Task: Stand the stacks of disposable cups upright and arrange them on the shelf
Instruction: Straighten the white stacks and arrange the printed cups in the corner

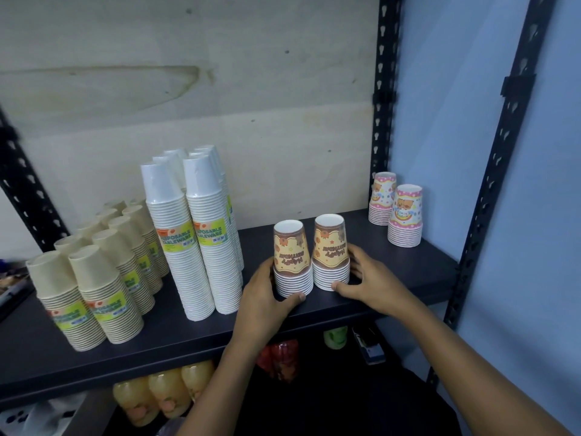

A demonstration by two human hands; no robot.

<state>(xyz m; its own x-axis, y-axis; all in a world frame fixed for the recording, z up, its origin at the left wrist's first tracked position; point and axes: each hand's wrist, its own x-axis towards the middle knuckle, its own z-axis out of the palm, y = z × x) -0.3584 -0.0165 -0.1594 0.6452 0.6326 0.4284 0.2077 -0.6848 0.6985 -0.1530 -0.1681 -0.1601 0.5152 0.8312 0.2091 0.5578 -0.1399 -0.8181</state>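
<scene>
Two short stacks of brown-and-yellow birthday cups stand rim-down and touching each other near the front edge of the dark shelf (399, 272), a little right of its middle. The left hand (262, 298) wraps the left birthday stack (292, 262) at its base, thumb hooked across the front of the lowest rims and fingers curled round the far left side. The right hand (369, 278) holds the right birthday stack (331, 251) the same way, thumb tip pressed to the front of the base and fingers curved round its right side. Toward the back right corner two pink bear-print cup stacks (405, 218) stand rim-down, just beside each other. Left of the hands rise tall white cup stacks (196, 247) with green labels, and near the left edge stands a cluster of shorter beige cup stacks (103, 278). Bottles of yellow drink (163, 394) show on the level below.
</scene>
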